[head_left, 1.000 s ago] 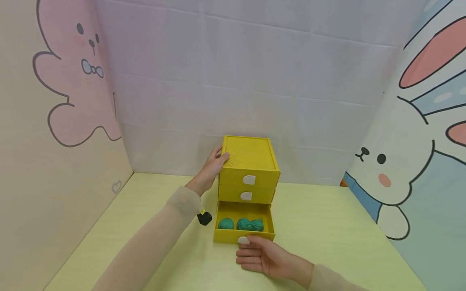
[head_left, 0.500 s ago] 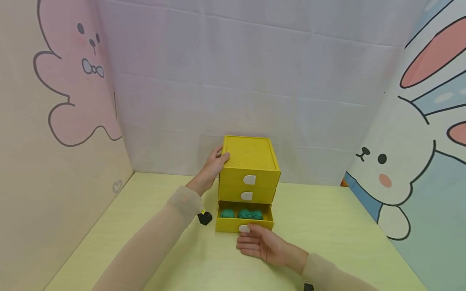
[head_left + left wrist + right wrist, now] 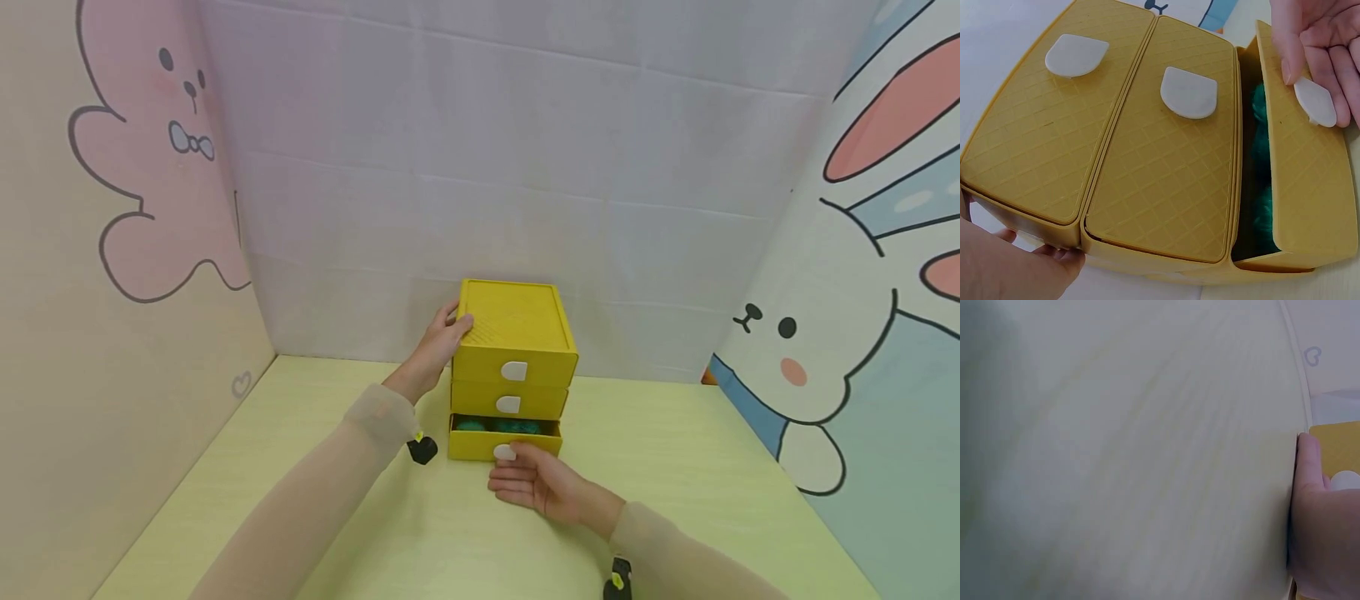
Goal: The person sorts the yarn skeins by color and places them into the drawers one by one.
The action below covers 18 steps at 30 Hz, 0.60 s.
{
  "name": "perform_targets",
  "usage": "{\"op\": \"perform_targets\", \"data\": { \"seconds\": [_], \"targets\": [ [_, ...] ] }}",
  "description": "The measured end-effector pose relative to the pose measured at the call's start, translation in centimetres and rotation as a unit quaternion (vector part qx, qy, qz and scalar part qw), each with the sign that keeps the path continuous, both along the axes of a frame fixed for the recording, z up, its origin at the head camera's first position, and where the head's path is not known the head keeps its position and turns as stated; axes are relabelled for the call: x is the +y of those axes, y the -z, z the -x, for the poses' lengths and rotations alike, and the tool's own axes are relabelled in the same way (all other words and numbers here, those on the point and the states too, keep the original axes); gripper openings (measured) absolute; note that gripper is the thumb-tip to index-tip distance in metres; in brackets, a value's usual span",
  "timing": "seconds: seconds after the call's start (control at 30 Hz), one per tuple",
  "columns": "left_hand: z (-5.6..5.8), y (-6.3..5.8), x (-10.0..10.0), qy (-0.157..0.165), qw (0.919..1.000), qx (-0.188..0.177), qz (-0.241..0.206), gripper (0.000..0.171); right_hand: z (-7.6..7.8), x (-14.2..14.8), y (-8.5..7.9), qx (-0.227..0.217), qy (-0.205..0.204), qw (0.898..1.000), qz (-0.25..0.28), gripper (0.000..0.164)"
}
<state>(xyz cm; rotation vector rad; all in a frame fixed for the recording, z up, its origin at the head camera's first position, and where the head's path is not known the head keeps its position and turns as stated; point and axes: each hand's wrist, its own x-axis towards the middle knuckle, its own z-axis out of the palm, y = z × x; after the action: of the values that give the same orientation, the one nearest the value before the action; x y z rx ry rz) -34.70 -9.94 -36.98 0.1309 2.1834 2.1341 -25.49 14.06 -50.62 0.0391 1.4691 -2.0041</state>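
A yellow drawer cabinet [image 3: 517,317] with white tab handles stands against the back wall. Its bottom drawer [image 3: 480,446] sticks out a little, and the upper two are pushed in. Teal yarn balls [image 3: 1263,212] lie inside it, mostly hidden by its front. My left hand [image 3: 435,346] grips the cabinet's upper left edge, thumb on top and fingers round the side. At the drawer's white tab [image 3: 504,452], my right hand [image 3: 551,483] touches the front with its thumb. The other right fingers extend loosely below the tab, and no firm pinch shows.
The pale yellow-green table [image 3: 712,492] spreads round the cabinet. A white cloth wall [image 3: 510,167] rises close behind it, with cartoon-printed panels at left and right. Small black devices [image 3: 422,450] are worn at the wrists.
The bottom drawer has slid inward, and its front now covers most of the yarn. My right hand has moved forward with it. My left hand has stayed on the cabinet.
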Motion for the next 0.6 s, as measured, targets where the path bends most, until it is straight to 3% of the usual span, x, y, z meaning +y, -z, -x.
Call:
{"op": "perform_targets", "data": {
  "seconds": [0.6],
  "targets": [
    [-0.2, -0.1, 0.0, -0.002, 1.0, -0.001, -0.004, 0.066, 1.8, -0.2, -0.2, 0.01, 0.01, 1.0, 0.0, 0.063]
  ]
}}
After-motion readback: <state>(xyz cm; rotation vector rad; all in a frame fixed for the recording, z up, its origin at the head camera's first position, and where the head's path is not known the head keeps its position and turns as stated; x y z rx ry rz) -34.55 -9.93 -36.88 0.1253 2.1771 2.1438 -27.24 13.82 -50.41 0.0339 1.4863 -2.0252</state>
